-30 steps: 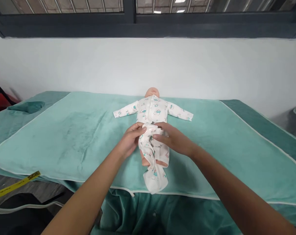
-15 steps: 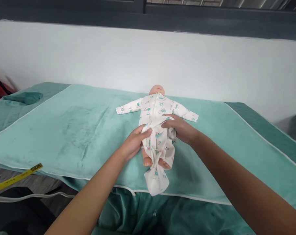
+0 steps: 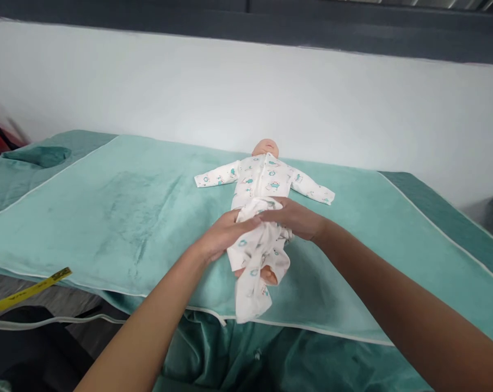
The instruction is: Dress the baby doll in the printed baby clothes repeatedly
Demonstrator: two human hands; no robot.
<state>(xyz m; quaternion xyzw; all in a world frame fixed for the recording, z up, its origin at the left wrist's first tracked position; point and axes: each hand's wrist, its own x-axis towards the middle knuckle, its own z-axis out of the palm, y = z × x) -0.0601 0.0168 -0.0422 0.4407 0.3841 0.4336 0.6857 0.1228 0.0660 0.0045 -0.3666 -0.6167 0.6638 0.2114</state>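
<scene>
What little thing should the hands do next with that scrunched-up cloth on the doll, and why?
I'd probably spread the printed garment flatter: the left hand and right hand hold it bunched together, and its loose end stretches past the doll's bare foot.

I count my two hands (image 3: 225, 234), one baby doll (image 3: 266, 146) and two printed sleeves (image 3: 217, 175). I also see one yellow strip (image 3: 28, 293) and one pale cable (image 3: 26, 326).

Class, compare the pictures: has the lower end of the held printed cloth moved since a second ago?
Yes: the printed cloth has its lower end slightly further left in view, closer to the white trim tip at the green cover's front edge.
</scene>
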